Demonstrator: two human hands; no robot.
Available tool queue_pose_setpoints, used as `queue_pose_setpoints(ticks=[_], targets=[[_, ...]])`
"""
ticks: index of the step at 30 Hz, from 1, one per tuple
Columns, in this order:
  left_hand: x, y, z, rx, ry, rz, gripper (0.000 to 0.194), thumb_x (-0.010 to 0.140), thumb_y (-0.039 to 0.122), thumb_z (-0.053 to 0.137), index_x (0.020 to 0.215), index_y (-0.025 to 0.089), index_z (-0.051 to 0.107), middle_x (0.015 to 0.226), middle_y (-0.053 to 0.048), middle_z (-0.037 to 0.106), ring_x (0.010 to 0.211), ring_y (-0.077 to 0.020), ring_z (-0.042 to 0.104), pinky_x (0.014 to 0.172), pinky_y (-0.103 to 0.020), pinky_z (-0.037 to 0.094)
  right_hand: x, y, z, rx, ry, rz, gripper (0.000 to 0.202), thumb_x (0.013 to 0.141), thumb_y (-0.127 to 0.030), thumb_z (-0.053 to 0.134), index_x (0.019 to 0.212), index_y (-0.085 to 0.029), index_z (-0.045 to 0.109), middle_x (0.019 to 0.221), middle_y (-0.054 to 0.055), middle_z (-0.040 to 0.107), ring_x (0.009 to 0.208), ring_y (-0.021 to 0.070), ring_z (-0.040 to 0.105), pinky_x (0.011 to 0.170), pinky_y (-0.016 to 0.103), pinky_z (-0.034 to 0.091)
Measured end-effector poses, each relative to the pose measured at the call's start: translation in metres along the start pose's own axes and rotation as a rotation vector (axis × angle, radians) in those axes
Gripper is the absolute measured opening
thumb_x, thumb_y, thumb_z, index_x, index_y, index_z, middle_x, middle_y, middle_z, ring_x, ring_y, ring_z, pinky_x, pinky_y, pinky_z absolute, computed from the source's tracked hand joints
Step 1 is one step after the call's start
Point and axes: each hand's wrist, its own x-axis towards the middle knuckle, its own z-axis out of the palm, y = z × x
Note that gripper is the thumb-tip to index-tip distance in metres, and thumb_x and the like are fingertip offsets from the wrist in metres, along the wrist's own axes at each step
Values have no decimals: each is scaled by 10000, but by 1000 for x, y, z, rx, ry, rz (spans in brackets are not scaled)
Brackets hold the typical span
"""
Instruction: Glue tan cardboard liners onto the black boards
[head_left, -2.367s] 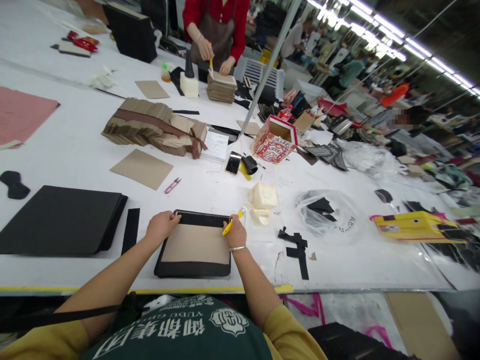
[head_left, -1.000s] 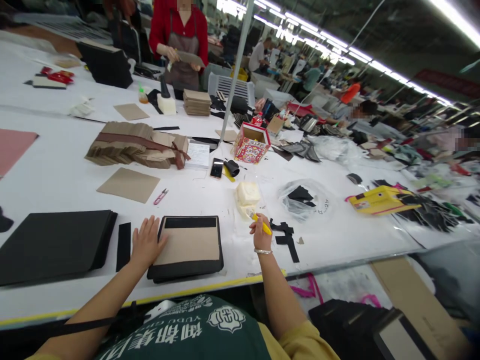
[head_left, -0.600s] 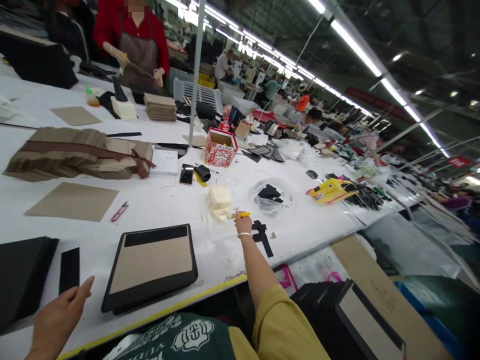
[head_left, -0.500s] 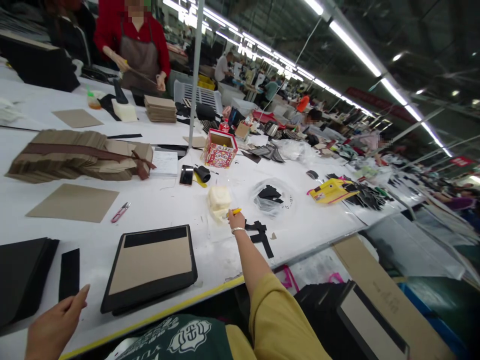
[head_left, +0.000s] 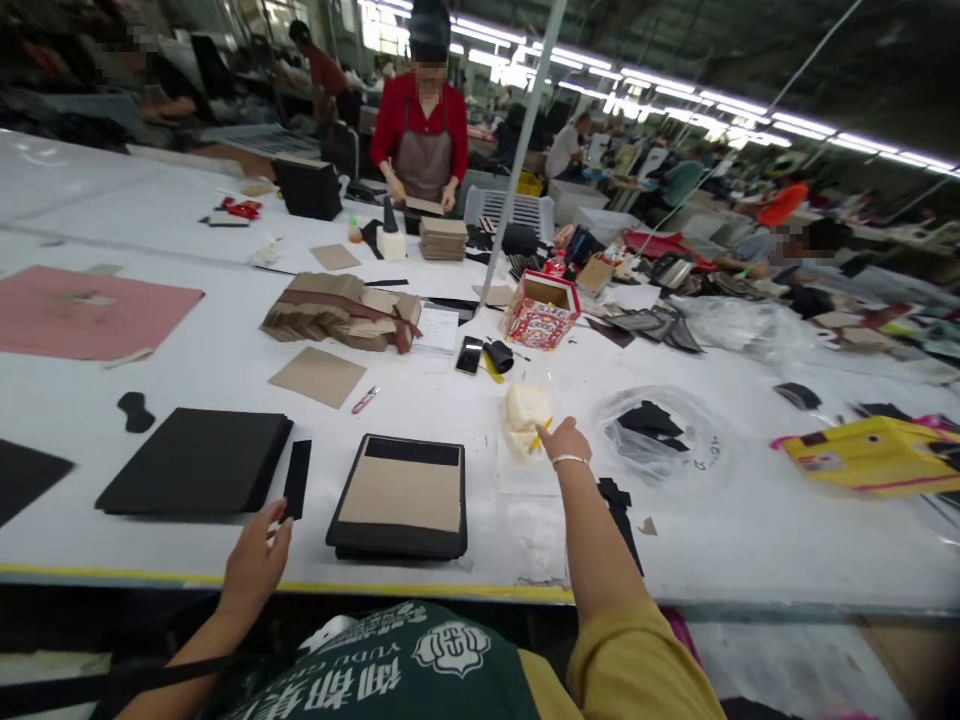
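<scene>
My right hand (head_left: 568, 442) is closed around a slim yellow-handled tool (head_left: 537, 441), whose working end is too small to make out. That hand is beside a cream-coloured, glue-smeared container (head_left: 526, 408) on a clear sheet. With thumb and fingers apart, my left hand (head_left: 259, 553) is at the lower end of a black strip (head_left: 298, 478); whether it touches the strip I cannot tell. Between my hands lies a stack of black panels (head_left: 349, 512), with a beige board (head_left: 405, 490) and a black band (head_left: 414, 450) on top. Another black stack (head_left: 199, 462) lies to the left.
Pink-handled thread snips (head_left: 366, 399), a phone (head_left: 470, 354) and a patterned box (head_left: 541, 310) are further back. A plastic bag (head_left: 652, 432) with black pieces and a yellow package (head_left: 870, 455) lie right. A co-worker in red (head_left: 421, 130) stands across the table.
The view has swung left, so the table's things appear further right. My left hand has come to the black strip's lower end. My right hand remains by the cream container with the yellow-handled tool.
</scene>
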Motion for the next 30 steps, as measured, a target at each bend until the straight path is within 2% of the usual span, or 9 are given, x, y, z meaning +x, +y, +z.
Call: queue_pose_setpoints(ticks=[4,7,10,13,16,19,24,26,30], targets=[[32,59,31,145,-1,451,504,869,335,288,1301,85,361,1353,-156,395,1303,-216,265,1057,-381,242,-57,-55,49,-75,-40,-257,364,857,-326,429,1115,-89,525,1134,171,556,1088,251,498,916,365,379],[59,103,64,295,-106,545,530,876,351,291,1354,123,305,1423,-113,296,1334,-224,180,1079,-440,138,-104,-100,110,-71,-206,-665,420,858,-274,426,1246,-115,443,1349,131,394,1285,231,289,1030,387,272],[76,119,89,385,-270,523,579,862,434,317,1373,163,279,1441,-101,250,1331,-249,183,1066,-505,82,-121,-114,144,-114,-338,-700,520,848,-381,448,1305,-141,385,1390,118,338,1305,240,251,1058,442,195],[83,114,99,391,-379,497,642,842,516,318,1382,175,255,1452,-108,213,1339,-266,142,1054,-535,69,-108,-92,141,-170,-424,-596,609,838,-463,437,1333,-121,343,1409,137,290,1323,262,200,1065,490,111],[83,103,94,257,-322,357,667,847,529,302,1382,134,241,1454,-146,189,1343,-266,117,1059,-507,120,-92,-57,125,-177,-420,-366,664,820,-462,457,1333,-61,331,1422,171,238,1336,284,140,1074,487,80],[77,88,82,-49,-212,-8,740,831,558,335,1358,48,240,1418,-236,223,1317,-291,207,1033,-474,234,-96,-33,112,-16,-478,-46,752,778,-536,472,1307,-16,353,1388,216,288,1293,283,272,1057,399,234],[63,70,67,-284,-497,-168,698,793,620,366,1124,26,524,1045,-233,621,977,-273,597,836,-391,471,-130,-44,102,444,-877,521,660,755,-644,431,1049,-73,581,1073,178,606,936,239,600,773,357,486],[65,69,65,-435,-653,-262,676,760,641,410,1030,46,585,919,-200,669,853,-249,642,772,-356,510,-139,-59,98,558,-906,539,561,777,-587,473,975,-79,602,989,152,636,883,222,607,737,339,495],[76,69,62,-709,-825,-590,599,704,624,518,952,89,621,836,-153,689,782,-234,655,731,-344,534,-152,-85,86,625,-734,378,363,850,-400,502,1066,-112,543,1044,84,580,905,183,574,774,354,487]])
